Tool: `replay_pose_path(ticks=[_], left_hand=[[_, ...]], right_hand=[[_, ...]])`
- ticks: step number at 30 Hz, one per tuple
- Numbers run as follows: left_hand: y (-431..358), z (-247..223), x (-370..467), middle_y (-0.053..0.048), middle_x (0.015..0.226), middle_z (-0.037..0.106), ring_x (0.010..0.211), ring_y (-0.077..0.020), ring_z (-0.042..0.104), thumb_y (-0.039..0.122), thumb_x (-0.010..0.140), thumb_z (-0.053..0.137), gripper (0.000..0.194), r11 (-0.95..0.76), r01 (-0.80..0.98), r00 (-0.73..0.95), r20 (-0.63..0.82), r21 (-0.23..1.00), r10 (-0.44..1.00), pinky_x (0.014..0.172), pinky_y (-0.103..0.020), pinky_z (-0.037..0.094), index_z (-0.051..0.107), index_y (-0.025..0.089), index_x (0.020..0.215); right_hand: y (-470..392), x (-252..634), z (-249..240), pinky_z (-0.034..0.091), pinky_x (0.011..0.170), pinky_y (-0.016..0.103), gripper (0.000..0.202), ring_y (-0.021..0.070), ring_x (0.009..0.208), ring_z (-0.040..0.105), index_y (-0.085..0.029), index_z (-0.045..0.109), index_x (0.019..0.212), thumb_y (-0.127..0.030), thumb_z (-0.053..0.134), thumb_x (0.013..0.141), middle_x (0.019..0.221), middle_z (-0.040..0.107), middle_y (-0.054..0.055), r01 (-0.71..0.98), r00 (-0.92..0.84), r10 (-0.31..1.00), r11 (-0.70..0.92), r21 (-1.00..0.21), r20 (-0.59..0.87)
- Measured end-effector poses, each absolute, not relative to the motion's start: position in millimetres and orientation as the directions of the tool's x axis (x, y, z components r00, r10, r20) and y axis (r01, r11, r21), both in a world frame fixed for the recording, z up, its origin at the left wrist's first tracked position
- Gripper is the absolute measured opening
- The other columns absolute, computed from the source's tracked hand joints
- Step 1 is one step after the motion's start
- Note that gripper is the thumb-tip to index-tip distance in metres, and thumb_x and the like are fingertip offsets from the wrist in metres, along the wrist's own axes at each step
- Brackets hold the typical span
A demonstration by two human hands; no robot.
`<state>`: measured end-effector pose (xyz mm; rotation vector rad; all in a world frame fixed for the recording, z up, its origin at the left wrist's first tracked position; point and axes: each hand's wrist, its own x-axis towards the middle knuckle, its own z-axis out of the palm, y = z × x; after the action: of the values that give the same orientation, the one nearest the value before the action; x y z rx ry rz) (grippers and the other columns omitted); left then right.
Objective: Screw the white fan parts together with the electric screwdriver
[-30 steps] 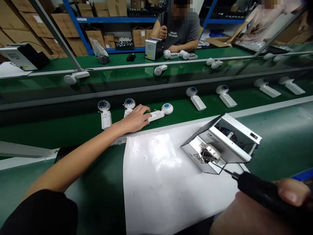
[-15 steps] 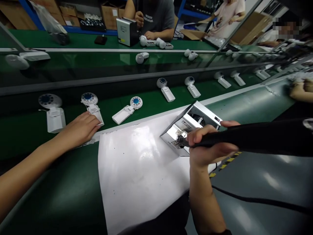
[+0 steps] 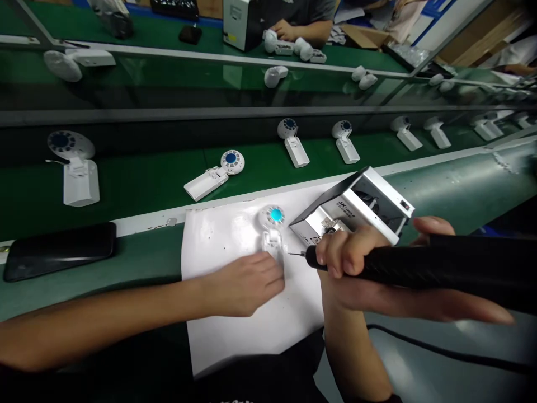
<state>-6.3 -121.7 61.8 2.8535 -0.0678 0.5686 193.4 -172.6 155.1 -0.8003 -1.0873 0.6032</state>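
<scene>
On the glossy white sheet (image 3: 222,330), the left hand (image 3: 247,285) is gripping a white plastic, round-headed device (image 3: 273,238), fingers curled over its lower end. Just right, the right hand (image 3: 352,268) is clasping a black cylindrical screwdriver (image 3: 444,271), fingers wrapped round; holding the device flat is probably helping alignment. The left fingers are hiding its base; the frame is cropping the screwdriver's rear.
</scene>
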Motion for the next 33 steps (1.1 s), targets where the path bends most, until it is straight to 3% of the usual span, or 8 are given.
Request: replay_pose_path(ticks=[3,7,11,17,26,29,31,33], left_hand=[[-138,43,11,-0.010,0.106,0.072,0.099,-0.0266,0.063,0.023,0.109,0.066,0.009,-0.955,-0.135,0.917,0.399,0.264,-0.019,0.096,-0.041,0.048,0.070,0.016,0.104],[-140,36,11,-0.008,0.104,0.072,0.103,-0.0266,0.065,0.034,0.113,0.068,0.018,-0.949,-0.110,0.908,0.418,0.295,0.024,0.102,-0.041,0.046,0.069,0.018,0.103],[-140,39,10,-0.007,0.104,0.073,0.103,-0.0259,0.065,0.035,0.115,0.064,0.020,-0.949,-0.103,0.911,0.411,0.298,0.030,0.100,-0.041,0.047,0.069,0.019,0.104],[-138,43,11,-0.006,0.102,0.075,0.101,-0.0246,0.065,0.025,0.112,0.060,0.016,-0.934,-0.127,0.924,0.381,0.334,0.010,0.103,-0.042,0.049,0.068,0.020,0.100],[-140,38,8,-0.004,0.098,0.071,0.100,-0.0257,0.064,0.027,0.110,0.064,0.014,-0.942,-0.131,0.923,0.385,0.310,-0.002,0.102,-0.045,0.047,0.064,0.020,0.098],[-140,36,7,-0.005,0.098,0.071,0.100,-0.0264,0.063,0.027,0.111,0.064,0.013,-0.945,-0.125,0.923,0.386,0.302,0.001,0.100,-0.044,0.047,0.065,0.020,0.100],[-140,37,6,-0.005,0.097,0.069,0.095,-0.0252,0.061,0.024,0.111,0.064,0.013,-0.941,-0.122,0.923,0.384,0.314,0.009,0.094,-0.042,0.047,0.065,0.019,0.099],[-140,39,6,-0.005,0.095,0.067,0.091,-0.0237,0.058,0.022,0.112,0.063,0.014,-0.934,-0.124,0.925,0.379,0.335,0.013,0.089,-0.040,0.045,0.064,0.019,0.098]], right_hand=[[-150,183,142,0.042,0.031,0.028,0.055,0.0124,0.031,0.039,-0.036,0.071,0.127,-0.082,0.067,0.097,0.058,0.058,-0.010,-0.091,0.364,0.708,0.674,-0.733,0.605],[-132,166,121,0.039,0.031,0.027,0.060,0.0122,0.030,0.035,-0.033,0.062,0.120,-0.086,0.068,0.093,0.052,0.053,-0.013,-0.058,0.450,0.725,0.606,-0.793,0.521],[-131,162,110,0.037,0.032,0.025,0.065,0.0121,0.029,0.036,-0.033,0.055,0.116,-0.090,0.070,0.089,0.051,0.053,-0.014,-0.074,0.431,0.775,0.540,-0.838,0.462],[-129,162,88,0.032,0.036,0.025,0.054,0.0107,0.034,0.036,-0.032,0.057,0.117,-0.075,0.078,0.092,0.055,0.057,-0.013,-0.153,0.332,0.822,0.532,-0.833,0.463],[-131,155,77,0.032,0.036,0.027,0.057,0.0118,0.035,0.037,-0.028,0.060,0.132,-0.071,0.074,0.097,0.056,0.055,-0.012,-0.077,0.367,0.786,0.559,-0.826,0.498],[-136,169,99,0.036,0.034,0.026,0.061,0.0127,0.034,0.038,-0.032,0.061,0.138,-0.077,0.070,0.098,0.057,0.056,-0.012,-0.022,0.397,0.710,0.641,-0.767,0.582],[-142,188,117,0.041,0.035,0.026,0.061,0.0124,0.035,0.041,-0.035,0.064,0.136,-0.082,0.065,0.098,0.059,0.059,-0.012,0.087,0.438,0.588,0.725,-0.683,0.680],[-147,208,131,0.040,0.034,0.026,0.054,0.0127,0.033,0.044,-0.032,0.068,0.130,-0.078,0.059,0.104,0.058,0.060,-0.010,0.338,0.427,0.407,0.756,-0.560,0.808]])
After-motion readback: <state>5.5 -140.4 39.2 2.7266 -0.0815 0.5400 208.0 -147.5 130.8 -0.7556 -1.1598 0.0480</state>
